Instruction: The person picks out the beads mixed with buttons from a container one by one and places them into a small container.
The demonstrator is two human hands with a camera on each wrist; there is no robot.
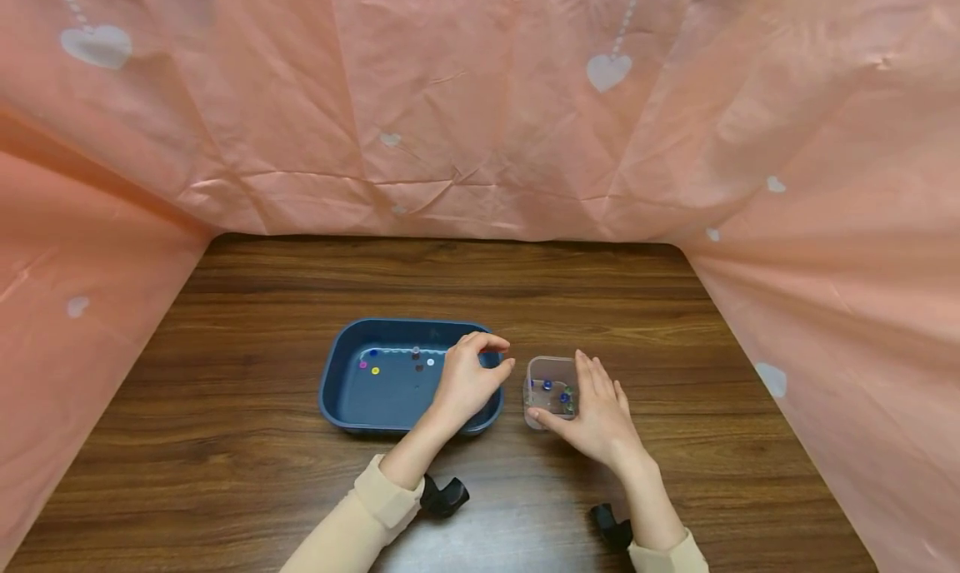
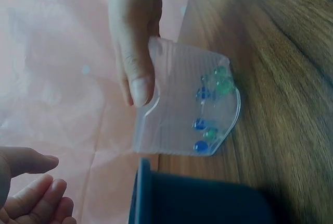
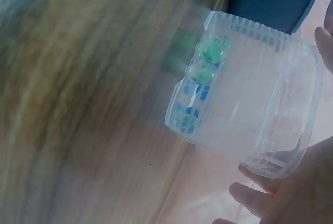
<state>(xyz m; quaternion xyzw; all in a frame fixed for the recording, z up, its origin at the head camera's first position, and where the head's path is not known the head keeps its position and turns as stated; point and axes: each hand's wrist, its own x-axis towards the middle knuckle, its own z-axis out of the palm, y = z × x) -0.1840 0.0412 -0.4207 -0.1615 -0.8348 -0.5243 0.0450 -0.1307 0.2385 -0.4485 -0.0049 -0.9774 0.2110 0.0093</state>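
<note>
My left hand (image 1: 467,379) hovers over the right end of a dark blue plastic basin (image 1: 411,428). Thumb and fingers are apart, and nothing shows between them in the left wrist view. Small coloured round pieces, among them a yellow one (image 1: 376,371) and a white one (image 1: 431,362), lie scattered on the basin's floor. Just right of the basin stands a clear plastic container (image 1: 553,361), with blue and green glass marbles (image 2: 224,85) at its bottom. My right hand (image 1: 597,415) holds this container, thumb at the near side and fingers along the right side.
Both containers stand on a brown wood-grain table (image 1: 315,281). A pink curtain (image 1: 480,98) with white hearts hangs behind the table and along its sides. A black wrist mount (image 1: 446,497) sits under the left forearm, another (image 1: 611,525) by the right wrist.
</note>
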